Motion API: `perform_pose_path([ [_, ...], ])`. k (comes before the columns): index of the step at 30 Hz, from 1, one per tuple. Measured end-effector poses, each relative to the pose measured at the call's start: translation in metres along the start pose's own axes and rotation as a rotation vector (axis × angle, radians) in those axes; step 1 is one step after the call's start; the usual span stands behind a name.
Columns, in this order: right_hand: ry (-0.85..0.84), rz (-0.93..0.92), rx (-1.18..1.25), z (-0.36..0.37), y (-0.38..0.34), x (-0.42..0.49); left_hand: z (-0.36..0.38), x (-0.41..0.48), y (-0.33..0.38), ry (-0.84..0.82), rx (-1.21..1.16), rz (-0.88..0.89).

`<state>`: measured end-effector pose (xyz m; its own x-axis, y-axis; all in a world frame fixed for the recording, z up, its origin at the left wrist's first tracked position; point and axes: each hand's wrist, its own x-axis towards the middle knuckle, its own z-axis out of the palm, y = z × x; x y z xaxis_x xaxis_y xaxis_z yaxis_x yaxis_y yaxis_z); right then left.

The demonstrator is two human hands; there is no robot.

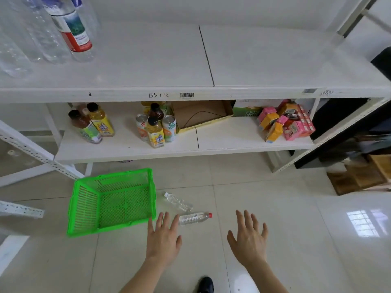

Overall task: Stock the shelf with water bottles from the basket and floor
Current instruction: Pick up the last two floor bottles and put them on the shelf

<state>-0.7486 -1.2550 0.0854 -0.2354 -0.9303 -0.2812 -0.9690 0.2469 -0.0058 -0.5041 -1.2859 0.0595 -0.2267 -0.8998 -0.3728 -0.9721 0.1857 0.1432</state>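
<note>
Two clear water bottles lie on the tiled floor right of the green basket (112, 200): one with a white cap (178, 201), and nearer me one with a red cap (194, 218). The basket holds nothing. My left hand (164, 237) hovers with straight spread fingers, its fingertips just left of the red-capped bottle. My right hand (248, 238) is also spread and holds nothing, to the right of both bottles. Several water bottles (53, 30) stand at the far left of the white upper shelf (190, 66).
The lower shelf (232, 142) carries tea and juice bottles (93, 123), cans (156, 127), a cardboard box (203, 115) and pink and orange cartons (285, 123). White shelf posts stand at left and right. A wooden pallet (359, 176) sits at right. My shoe (206, 284) shows below.
</note>
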Motion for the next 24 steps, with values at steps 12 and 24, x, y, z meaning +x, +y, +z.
perform_pose_path([
  [12,-0.067,0.068,0.11,0.097,-0.006,0.091,0.062,0.109,-0.002,-0.047,0.043,-0.061],
  [24,-0.185,0.368,0.343,0.293,-0.045,0.182,0.244,0.247,-0.04,-0.063,-0.029,-0.157],
])
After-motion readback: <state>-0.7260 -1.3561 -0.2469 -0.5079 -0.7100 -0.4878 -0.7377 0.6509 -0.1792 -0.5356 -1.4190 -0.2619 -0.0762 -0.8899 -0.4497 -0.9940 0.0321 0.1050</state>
